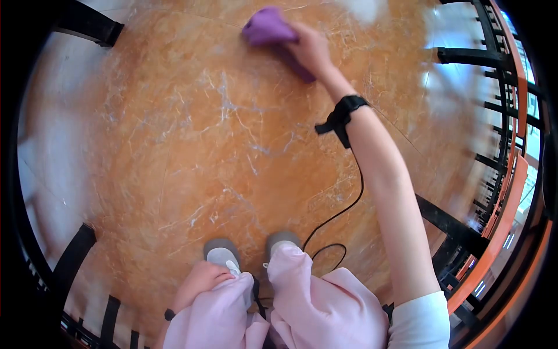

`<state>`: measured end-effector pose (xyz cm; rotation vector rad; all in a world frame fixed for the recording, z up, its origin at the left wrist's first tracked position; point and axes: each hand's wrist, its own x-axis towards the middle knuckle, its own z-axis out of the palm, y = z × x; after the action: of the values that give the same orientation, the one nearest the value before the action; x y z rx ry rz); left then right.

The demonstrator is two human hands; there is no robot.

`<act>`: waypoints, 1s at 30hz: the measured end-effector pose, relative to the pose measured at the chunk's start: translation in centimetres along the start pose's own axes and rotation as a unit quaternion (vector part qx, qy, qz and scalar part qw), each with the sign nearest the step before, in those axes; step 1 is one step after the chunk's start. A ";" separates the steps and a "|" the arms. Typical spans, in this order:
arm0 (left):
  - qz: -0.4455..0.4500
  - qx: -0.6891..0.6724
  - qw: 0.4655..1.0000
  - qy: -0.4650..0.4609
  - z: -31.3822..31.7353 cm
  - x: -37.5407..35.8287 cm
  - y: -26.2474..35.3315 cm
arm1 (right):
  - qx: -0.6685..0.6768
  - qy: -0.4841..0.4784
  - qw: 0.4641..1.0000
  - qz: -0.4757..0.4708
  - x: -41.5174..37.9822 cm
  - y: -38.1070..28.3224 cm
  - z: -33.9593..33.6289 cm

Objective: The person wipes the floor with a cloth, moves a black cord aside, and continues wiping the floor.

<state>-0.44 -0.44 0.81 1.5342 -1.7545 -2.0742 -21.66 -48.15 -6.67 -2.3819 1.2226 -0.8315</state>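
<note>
A purple cloth is bunched under my right hand, far out over the floor at the top of the view. The fingers are closed on it, and one flap trails toward the wrist; hand and cloth are slightly blurred. Near the bottom, my left hand rests on my left knee, over the pink trousers. Its fingers lie on the fabric and hold nothing.
Brown marbled floor spreads before my grey shoes. A thin black cable hangs from the black wrist strap to the floor by my feet. Black furniture legs stand left, with black and orange racks right.
</note>
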 end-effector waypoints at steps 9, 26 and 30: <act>0.009 0.025 0.999 -0.037 0.9 0.4 -1.2 | 0.125 -0.263 0.937 -0.192 -13.1 -13.7 0.7; -0.032 0.086 0.995 0.037 1.6 1.1 -0.4 | 0.382 0.023 0.890 0.249 -20.5 -19.2 -4.5; -0.034 0.022 0.997 0.073 1.9 1.3 -0.6 | 0.148 -0.031 0.968 0.198 -22.4 -18.1 -1.4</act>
<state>-2.02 0.42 -0.69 1.7327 -1.7306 -1.9094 -21.60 -19.48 -3.69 -1.8320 1.3785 -0.7422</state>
